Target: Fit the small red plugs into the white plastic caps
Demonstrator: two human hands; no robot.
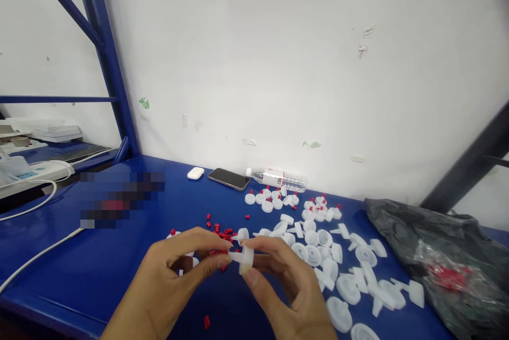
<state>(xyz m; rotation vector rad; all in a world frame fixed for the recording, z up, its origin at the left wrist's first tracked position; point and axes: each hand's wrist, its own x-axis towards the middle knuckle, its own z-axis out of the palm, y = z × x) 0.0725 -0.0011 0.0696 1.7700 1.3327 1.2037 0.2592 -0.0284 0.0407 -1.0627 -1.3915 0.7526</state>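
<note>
Between the thumb and fingers of my right hand (278,281) is a white plastic nozzle cap (247,259), its thin spout pointing left. My left hand (186,266) is closed in a pinch right at the spout's tip; whatever lies between those fingertips is hidden. Small red tip caps (217,227) lie scattered behind my hands, and a lone red tip cap (207,322) is nearer the front. To the right spreads a loose pile of white nozzle caps (313,255) without red tips. Behind that pile stand several nozzle caps with red tips (267,205); a few more show partly behind my left hand.
Along the wall lie a white earbud case (195,173), a phone (228,179) and a clear plastic bottle (278,178). A dark plastic bag (421,234) covers the right side, with a clear bag of red pieces (449,276) on it. A white cable (40,258) crosses the blue table's left.
</note>
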